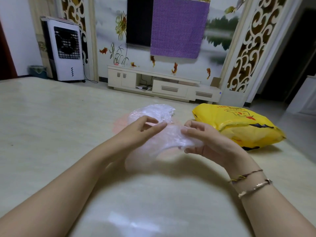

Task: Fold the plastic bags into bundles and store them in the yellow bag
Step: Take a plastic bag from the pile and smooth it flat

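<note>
**Clear bag held between two hands, fold under way**

A thin, crinkled, translucent plastic bag is held above the pale glossy floor. It is pinched at its right edge by the right hand, thumb and fingers curled over the film. The left hand lies against the bag's left part with fingers mostly extended; whether any film is actually pinched there cannot be told.

For a tidy bundle, it is judged that the film should be flattened and air pressed out from the held edge towards the free edge, then folded into a narrow strip before being rolled or tucked.

Beyond the grip, a loose heap of clear and pinkish plastic bags is seen; its count cannot be told. To the right of the right hand, close by, one crumpled yellow printed plastic bag lies on its side. Two hands and one held bag are counted.
</note>
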### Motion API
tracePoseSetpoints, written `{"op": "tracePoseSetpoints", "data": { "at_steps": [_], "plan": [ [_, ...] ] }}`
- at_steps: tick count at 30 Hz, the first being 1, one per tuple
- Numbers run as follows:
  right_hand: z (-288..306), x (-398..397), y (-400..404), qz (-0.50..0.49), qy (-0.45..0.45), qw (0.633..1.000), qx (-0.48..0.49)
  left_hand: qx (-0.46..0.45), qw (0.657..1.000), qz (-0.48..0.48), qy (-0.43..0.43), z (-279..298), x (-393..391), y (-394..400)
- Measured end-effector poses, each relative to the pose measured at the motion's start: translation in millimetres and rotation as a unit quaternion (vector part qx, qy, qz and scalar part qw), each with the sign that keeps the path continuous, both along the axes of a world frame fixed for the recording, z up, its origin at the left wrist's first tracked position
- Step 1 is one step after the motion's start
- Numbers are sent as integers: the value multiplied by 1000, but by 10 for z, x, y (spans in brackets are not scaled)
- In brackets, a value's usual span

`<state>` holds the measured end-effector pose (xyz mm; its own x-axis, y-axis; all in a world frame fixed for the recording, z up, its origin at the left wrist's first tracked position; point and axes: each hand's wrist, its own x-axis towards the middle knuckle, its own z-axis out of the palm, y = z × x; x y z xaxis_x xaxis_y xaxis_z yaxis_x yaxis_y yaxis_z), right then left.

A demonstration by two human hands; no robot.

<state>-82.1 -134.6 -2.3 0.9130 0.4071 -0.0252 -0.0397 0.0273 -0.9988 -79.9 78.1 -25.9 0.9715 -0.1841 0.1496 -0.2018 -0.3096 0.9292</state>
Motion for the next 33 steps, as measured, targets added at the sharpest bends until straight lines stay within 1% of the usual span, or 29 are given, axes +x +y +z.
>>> {"op": "tracePoseSetpoints", "data": {
  "at_steps": [2, 4, 6, 7, 8, 9, 10, 11, 12, 13, 15, 17, 20, 22, 24, 26, 27, 28, 29, 30, 31, 32, 33],
  "plan": [
    [18, 1, -2, 4, -4, 1000, -2, -2, 998, -48, 48, 18, -23, 25],
    [-1, 32, 3, -19, 7, 1000, 20, -26, 994, -70, 77, 41, -47, 43],
    [-38, 93, 31, -92, 24, 991, 98, -78, 992, -40, 88, 50, -49, 31],
    [-64, 126, 53, -138, 8, 983, 125, -102, 991, -9, 89, 45, -38, 23],
    [-105, 163, 70, -186, -39, 975, 112, -117, 989, 29, 89, 39, -30, 15],
    [-148, 191, 76, -230, -118, 965, 44, -126, 985, 68, 91, 25, -14, 15],
    [-197, 201, 77, -253, -220, 940, -63, -135, 981, 101, 96, 8, 1, 17],
    [-248, 193, 82, -238, -322, 901, -168, -142, 977, 125, 99, -9, 19, 26],
    [-303, 182, 86, -198, -402, 859, -249, -147, 974, 139, 104, -22, 32, 30],
    [-353, 162, 104, -145, -449, 829, -302, -152, 971, 145, 111, -35, 39, 37],
    [-429, 110, 171, -57, -480, 796, -365, -170, 965, 144, 137, -50, 38, 35],
    [-456, 71, 252, -32, -500, 773, -390, -214, 953, 124, 176, -51, 26, 32],
    [-442, 24, 301, -17, -507, 767, -393, -309, 921, 80, 224, -25, 19, 58],
    [-437, 11, 299, -8, -510, 762, -398, -364, 893, 81, 250, -11, 33, 92],
    [-433, 17, 311, -20, -529, 753, -392, -387, 880, 78, 265, 6, 23, 99],
    [-414, 32, 341, -47, -561, 740, -368, -358, 896, 83, 250, 15, 6, 74],
    [-403, 42, 350, -55, -571, 737, -357, -320, 914, 101, 229, -3, 11, 65],
    [-393, 49, 351, -55, -574, 738, -350, -261, 936, 129, 197, -36, 20, 64],
    [-391, 49, 343, -46, -566, 746, -348, -169, 961, 162, 149, -83, 36, 75],
    [-393, 40, 330, -33, -548, 760, -346, -53, 976, 191, 85, -113, 41, 83],
    [-401, 28, 315, -21, -525, 776, -348, 66, 975, 211, 16, -153, 62, 97],
    [-411, 18, 304, -12, -505, 788, -352, 149, 962, 222, -48, -168, 57, 101],
    [-419, 10, 298, -7, -488, 795, -359, 176, 954, 222, -99, -174, 57, 107]
  ]
}}
